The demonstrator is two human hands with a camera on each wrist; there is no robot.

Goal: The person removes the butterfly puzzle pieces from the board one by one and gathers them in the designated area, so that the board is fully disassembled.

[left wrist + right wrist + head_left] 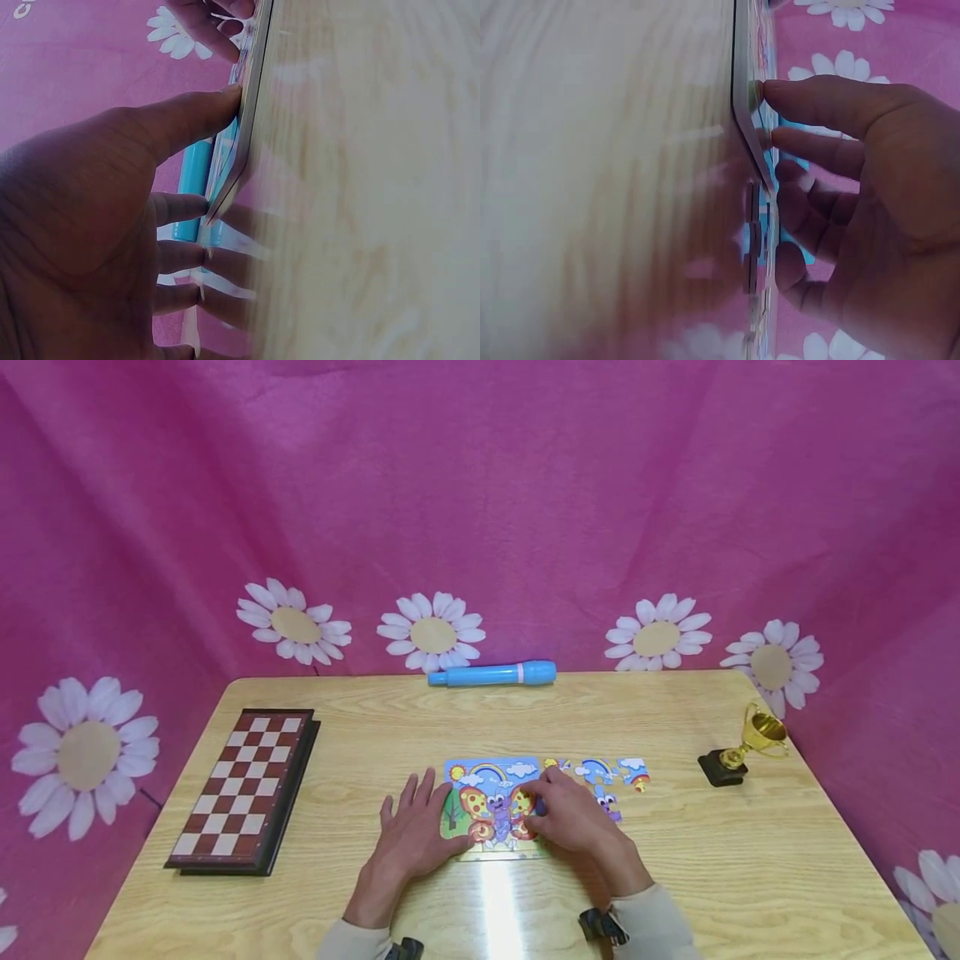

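Note:
A jigsaw board (498,768) printed with a purple butterfly, sun and rainbow lies flat on the table. My left hand (416,827) is spread at its left side; in the left wrist view its thumb (202,112) touches the board's edge and the other fingers are extended. My right hand (573,810) is over the right side of the board. In the right wrist view its thumb (802,97) and index fingertip meet the board's surface a little apart, while the other fingers bend inward. Whether a piece is between them is hidden. Loose puzzle pieces (597,770) lie beyond the right hand.
A folded checkered board (238,785) lies at the left of the wooden table (375,710). At the back edge is a blue cylindrical object (487,675). A small gold trophy cup (750,739) on a black base is at the right. Pink flowered cloth (480,510) surrounds the table.

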